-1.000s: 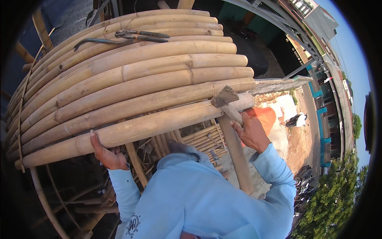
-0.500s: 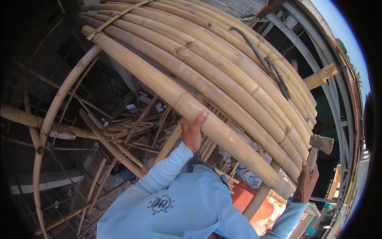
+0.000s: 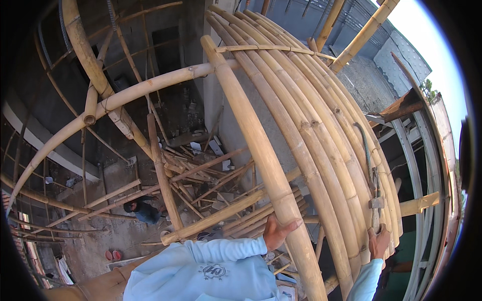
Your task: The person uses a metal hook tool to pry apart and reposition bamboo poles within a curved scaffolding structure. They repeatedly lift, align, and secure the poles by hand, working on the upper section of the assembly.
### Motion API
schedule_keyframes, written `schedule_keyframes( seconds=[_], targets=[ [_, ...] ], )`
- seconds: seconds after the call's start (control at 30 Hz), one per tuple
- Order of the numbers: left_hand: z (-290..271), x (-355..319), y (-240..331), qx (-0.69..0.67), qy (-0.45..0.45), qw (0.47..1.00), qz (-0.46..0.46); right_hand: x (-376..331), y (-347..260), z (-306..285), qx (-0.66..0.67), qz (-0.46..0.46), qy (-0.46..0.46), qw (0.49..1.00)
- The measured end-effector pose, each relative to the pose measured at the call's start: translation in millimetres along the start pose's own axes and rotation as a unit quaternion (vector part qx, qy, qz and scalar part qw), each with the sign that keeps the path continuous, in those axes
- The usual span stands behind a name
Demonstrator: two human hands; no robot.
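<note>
My left hand (image 3: 279, 233) is wrapped around the leftmost bamboo pole (image 3: 265, 163), its thumb over the top and its fingers partly hidden at the side. This pole lies apart from a row of several bamboo poles (image 3: 321, 150) to its right. My right hand (image 3: 379, 241) grips the wooden handle of a hatchet (image 3: 376, 202), head up, over the right side of the row. Just beyond the hatchet head, pincers (image 3: 365, 150) with long greenish handles rest on the poles. A thin split-bamboo strip (image 3: 276, 48) crosses the poles near their far ends.
A curved bamboo pole (image 3: 150, 86) supports the far left end. Far below on the left are a wood scrap pile (image 3: 196, 173), a person in blue (image 3: 146, 210) and red slippers (image 3: 113, 255). Steel framing (image 3: 412, 155) and a jutting wooden piece (image 3: 420, 203) stand at right.
The view has swung left, bringing in more of the floor below. My left hand still holds the pole. My right hand has brought the hatchet in over the row, near the pincers.
</note>
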State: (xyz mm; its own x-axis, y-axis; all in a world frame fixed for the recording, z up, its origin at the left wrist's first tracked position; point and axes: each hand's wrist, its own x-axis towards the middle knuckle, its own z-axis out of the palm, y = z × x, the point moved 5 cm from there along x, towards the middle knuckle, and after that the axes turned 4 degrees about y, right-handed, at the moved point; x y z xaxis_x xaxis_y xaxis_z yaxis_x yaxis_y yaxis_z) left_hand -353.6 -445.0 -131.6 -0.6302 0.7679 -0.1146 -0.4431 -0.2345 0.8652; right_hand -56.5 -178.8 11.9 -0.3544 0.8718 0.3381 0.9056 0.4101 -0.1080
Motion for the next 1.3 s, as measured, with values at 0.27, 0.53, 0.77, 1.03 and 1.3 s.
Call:
schedule_keyframes(
  seconds=[0.27, 0.53, 0.77, 1.03, 1.3],
  targets=[
    [-12.5, -21.2, 2.0, -0.039, -0.017, 0.999, -0.024, 12.6, 2.1, 25.7, -0.12, -0.049, -0.017, 0.991],
    [-12.5, -36.1, 0.0, -0.049, -0.019, 0.997, 0.057, 9.2, -2.3, 37.1, -0.148, -0.035, -0.076, 0.985],
    [-17.9, -16.5, 41.6, -0.1, -0.049, 0.992, 0.066, -12.9, -35.3, 17.3, -0.263, -0.071, 0.033, 0.962],
    [-5.3, -31.9, 61.3, -0.166, -0.05, 0.97, 0.168, -59.5, -262.0, -14.2, 0.428, -0.213, -0.211, 0.853],
    [7.6, -45.7, 74.8, -0.194, -0.179, 0.956, 0.125, -79.7, -418.3, -5.3, 0.5, -0.169, -0.554, 0.644]
  ],
)
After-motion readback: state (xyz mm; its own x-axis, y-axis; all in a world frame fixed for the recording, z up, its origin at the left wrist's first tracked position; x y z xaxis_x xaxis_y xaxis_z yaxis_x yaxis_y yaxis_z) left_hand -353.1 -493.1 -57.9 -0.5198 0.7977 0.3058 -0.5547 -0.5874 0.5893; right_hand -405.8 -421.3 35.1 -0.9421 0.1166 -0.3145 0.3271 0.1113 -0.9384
